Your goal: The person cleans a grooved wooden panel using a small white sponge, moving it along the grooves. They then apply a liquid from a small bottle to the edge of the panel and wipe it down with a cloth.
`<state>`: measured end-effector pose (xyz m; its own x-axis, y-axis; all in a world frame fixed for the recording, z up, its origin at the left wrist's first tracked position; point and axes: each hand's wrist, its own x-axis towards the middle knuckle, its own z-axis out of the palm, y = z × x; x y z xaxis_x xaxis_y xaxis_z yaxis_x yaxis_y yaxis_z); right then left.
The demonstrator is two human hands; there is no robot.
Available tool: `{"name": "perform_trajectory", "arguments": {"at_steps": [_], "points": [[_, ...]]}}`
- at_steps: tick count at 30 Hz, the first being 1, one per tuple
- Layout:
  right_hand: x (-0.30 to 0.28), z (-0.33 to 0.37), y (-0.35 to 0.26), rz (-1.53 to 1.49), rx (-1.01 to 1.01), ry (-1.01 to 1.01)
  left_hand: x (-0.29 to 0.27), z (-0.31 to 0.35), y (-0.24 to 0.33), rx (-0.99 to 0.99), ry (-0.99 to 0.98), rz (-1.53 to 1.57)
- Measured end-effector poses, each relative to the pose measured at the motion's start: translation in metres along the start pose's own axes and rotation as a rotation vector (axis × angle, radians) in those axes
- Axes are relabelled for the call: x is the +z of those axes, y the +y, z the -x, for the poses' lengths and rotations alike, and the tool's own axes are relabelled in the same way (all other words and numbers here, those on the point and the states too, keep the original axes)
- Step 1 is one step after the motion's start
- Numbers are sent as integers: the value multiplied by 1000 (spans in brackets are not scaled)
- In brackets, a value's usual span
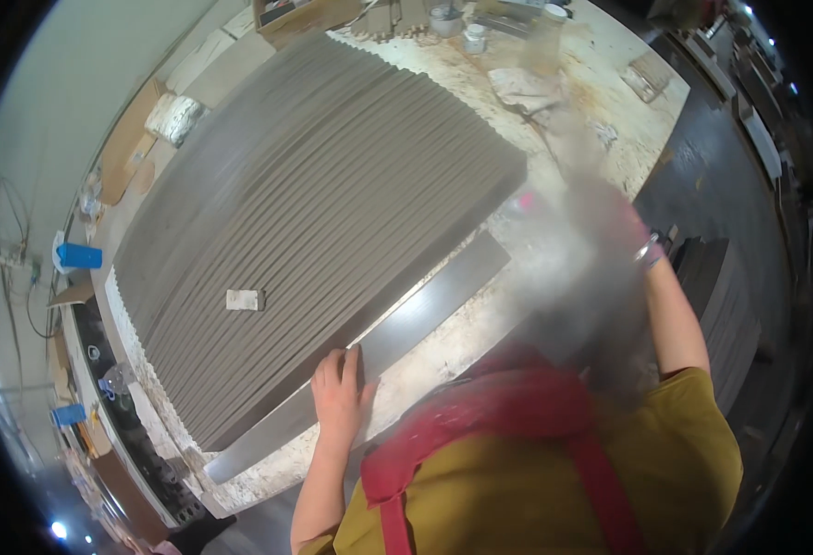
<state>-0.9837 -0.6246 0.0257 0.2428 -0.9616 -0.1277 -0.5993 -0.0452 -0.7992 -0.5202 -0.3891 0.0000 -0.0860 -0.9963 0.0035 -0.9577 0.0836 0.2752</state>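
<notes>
A long, flat grey strip lies along the near side of the worktable. My left hand rests on this strip, fingers stretched out over it and thumb apart. Just beyond it, many similar dark grey strips lie side by side in a wide, close-set row. A small whitish block sits on top of the row. My right hand is out to the right, near the table's right edge. A grey blur covers its fingers, so what they hold, if anything, cannot be made out.
Jars, a crumpled cloth and a small packet lie on the stained worktable. A foil-wrapped bundle and a blue cup-like object are at the left. More dark boards are stacked at the right.
</notes>
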Motion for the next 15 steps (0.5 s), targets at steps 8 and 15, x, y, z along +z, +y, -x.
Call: {"name": "perform_trajectory", "arguments": {"at_steps": [8,15], "points": [[112,-9,14,-383,-71,224,5,-9,9,25,25,15],[119,-33,-5,-258,-69,228,-3,17,1,-137,-25,-112]]}}
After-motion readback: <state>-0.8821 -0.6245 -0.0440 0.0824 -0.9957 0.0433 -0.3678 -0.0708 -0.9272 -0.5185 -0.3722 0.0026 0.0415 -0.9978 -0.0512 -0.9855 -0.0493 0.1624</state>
